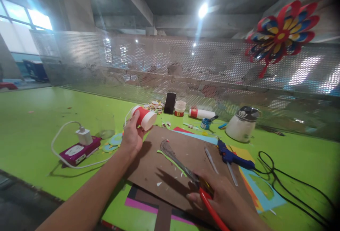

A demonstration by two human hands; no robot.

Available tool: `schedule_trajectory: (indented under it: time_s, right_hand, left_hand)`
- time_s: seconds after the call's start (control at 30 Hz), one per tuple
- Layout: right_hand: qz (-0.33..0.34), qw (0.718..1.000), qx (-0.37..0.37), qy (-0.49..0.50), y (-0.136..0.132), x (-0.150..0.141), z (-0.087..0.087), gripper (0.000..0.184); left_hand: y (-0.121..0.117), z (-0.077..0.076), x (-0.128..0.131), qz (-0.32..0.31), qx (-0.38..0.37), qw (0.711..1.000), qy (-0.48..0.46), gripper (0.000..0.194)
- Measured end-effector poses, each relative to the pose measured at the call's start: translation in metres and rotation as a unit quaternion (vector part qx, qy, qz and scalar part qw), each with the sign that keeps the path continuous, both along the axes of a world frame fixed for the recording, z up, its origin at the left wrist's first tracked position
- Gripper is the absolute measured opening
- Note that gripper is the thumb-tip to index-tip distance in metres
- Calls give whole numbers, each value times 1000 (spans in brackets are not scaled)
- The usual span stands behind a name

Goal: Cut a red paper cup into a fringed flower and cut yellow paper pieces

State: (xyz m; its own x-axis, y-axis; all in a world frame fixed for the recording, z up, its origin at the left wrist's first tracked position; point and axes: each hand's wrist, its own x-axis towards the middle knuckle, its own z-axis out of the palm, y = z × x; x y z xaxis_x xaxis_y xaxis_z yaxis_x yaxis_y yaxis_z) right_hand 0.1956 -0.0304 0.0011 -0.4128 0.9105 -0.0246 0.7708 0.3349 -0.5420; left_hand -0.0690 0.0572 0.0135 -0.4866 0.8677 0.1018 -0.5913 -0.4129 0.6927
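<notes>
In my left hand is a red and white paper cup, tipped on its side above the brown board's far left corner. My right hand grips scissors with red handles, their blades reaching up and left over the brown board. A thin green paper strip runs along beside the blades. Small white paper scraps are scattered on the board. Right of the scissors lie a pen-like grey tool and a blue glue gun.
A purple power adapter with a white charger stands left, near a clear glass. Behind are a phone, stacked cups, a lying cup stack, a blue jar and a white kettle. A black cord loops at right.
</notes>
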Motion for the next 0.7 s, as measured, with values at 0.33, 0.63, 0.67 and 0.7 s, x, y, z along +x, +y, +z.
schedule_trajectory:
  time_s: [0.33, 0.63, 0.67, 0.7]
  right_hand:
    - [-17, 1000, 2, -9, -1, 3, -2, 38]
    - [-11, 1000, 6, 23, -1, 3, -1, 35]
    - [-10, 1000, 6, 22, -1, 3, -1, 35]
    - [-11, 1000, 6, 21, -1, 3, -1, 36]
  left_hand:
    - [1, 0, 2, -2, 9, 1000, -10, 26]
    - [-3, -1, 3, -40, 15, 999, 5, 35]
    - [-3, -1, 3, -38, 14, 999, 3, 34]
    - [-2, -1, 4, -37, 15, 999, 0, 33]
